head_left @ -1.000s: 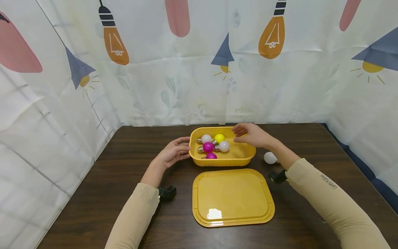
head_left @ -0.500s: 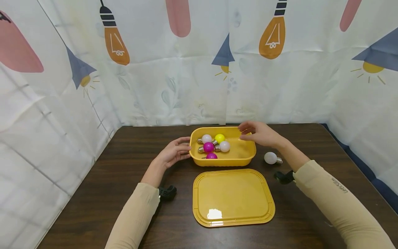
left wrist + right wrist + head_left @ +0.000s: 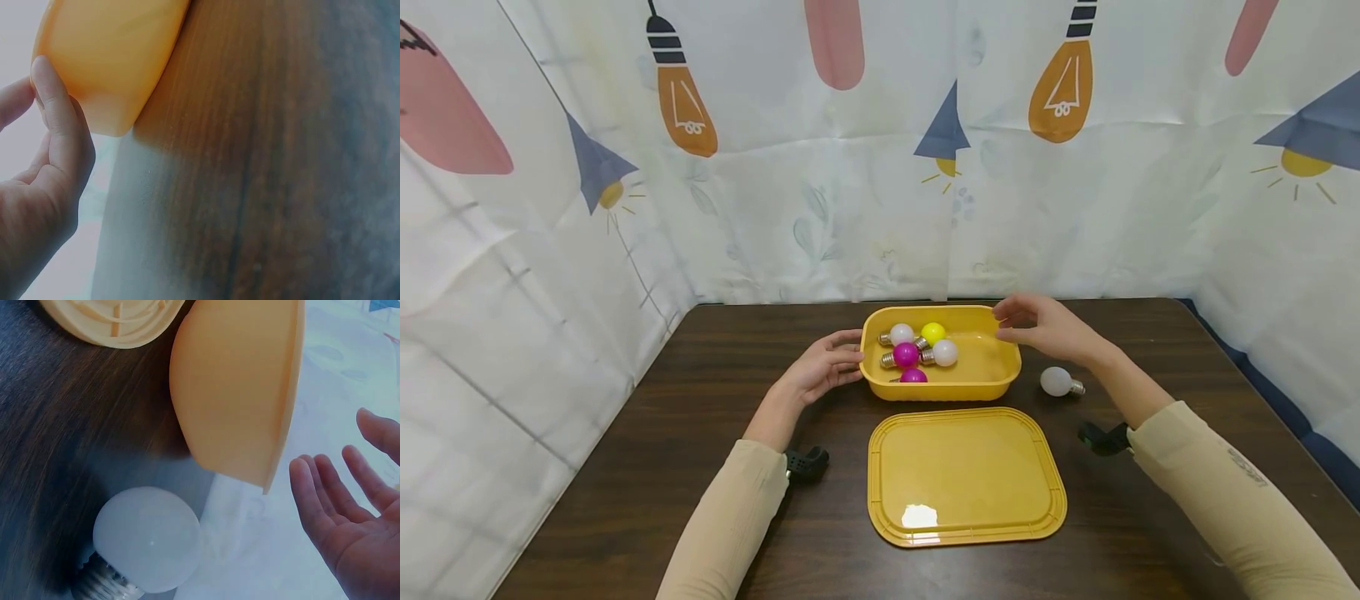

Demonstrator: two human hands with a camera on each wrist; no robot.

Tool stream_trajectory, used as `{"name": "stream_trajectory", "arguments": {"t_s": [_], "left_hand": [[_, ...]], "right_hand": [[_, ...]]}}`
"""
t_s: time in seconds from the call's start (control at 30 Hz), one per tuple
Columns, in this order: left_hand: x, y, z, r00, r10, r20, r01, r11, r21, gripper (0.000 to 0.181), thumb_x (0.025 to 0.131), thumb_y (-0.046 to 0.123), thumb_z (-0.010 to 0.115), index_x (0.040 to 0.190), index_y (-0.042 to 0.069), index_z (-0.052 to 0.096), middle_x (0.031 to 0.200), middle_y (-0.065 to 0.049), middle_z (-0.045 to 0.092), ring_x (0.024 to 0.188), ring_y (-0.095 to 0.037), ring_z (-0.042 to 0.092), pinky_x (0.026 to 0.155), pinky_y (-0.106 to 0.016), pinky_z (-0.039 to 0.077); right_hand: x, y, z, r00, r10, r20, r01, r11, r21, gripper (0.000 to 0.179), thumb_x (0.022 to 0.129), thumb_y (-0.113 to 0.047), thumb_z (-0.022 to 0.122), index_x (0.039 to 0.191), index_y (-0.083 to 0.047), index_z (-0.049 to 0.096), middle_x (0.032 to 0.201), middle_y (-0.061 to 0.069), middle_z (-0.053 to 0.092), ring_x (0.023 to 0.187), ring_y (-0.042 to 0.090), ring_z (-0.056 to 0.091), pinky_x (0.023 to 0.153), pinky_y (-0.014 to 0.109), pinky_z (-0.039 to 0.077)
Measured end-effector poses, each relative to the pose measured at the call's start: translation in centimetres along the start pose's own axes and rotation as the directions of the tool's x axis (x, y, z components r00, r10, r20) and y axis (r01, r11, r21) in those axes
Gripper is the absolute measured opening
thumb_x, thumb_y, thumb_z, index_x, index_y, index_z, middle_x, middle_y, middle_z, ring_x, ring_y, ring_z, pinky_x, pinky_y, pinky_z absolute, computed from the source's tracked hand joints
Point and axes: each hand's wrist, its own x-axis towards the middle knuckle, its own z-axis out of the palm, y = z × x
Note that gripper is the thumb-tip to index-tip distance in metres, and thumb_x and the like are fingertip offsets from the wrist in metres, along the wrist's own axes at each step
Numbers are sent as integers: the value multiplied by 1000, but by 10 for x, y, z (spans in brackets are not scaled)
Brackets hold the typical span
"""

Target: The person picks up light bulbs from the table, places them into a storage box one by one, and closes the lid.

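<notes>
A yellow plastic box (image 3: 940,390) stands near the back of the table. Inside it lie several light bulbs: a white one (image 3: 901,335), a yellow one (image 3: 933,333), a magenta one (image 3: 906,355), another white one (image 3: 945,353), and a magenta one partly hidden by the front wall. My left hand (image 3: 822,369) touches the box's left end with extended fingers; the left wrist view shows its fingertips (image 3: 45,72) at the rim. Over the right end hovers my right hand (image 3: 1051,327), holding nothing, its fingers loosely bent and apart from the box wall in the right wrist view.
A loose white bulb (image 3: 1057,382) lies on the dark wooden table (image 3: 647,450) right of the box, below my right forearm. In front of the box lies a flat yellow lid (image 3: 967,475). A printed curtain (image 3: 865,208) hangs behind the table.
My right hand has drawn back to the right, from over the box's inside to its right end, uncovering the loose bulb's base. The left hand stays at the box.
</notes>
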Motion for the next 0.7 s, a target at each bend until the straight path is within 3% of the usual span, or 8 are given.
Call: {"name": "stream_trajectory", "arguments": {"t_s": [0.17,0.53,0.7], "left_hand": [[0,0,0,1000,-2,0,2,1000,-3,56,103,-2,58,155,4,37,140,-28,52,95,-22,69,82,-31,61],[0,0,0,1000,-4,-8,4,1000,-5,56,102,-2,59,154,4,38,138,-27,53,94,-22,69,81,-31,61],[0,-1,0,1000,-5,-11,5,1000,-2,55,102,-2,58,154,4,39,137,-26,54,93,-22,69,81,-31,61]], "right_hand": [[-6,3,-3,1000,4,-15,-4,1000,-5,45,100,-31,71,135,-5,59,137,17,59,124,33,57,102,53,49],[-18,10,-9,999,10,-34,-10,1000,4,44,100,-25,71,136,-3,58,134,17,61,123,31,57,101,55,49],[-22,14,-10,999,12,-37,-12,1000,4,46,100,-29,71,137,-3,58,133,14,61,124,31,57,101,56,49]]}}
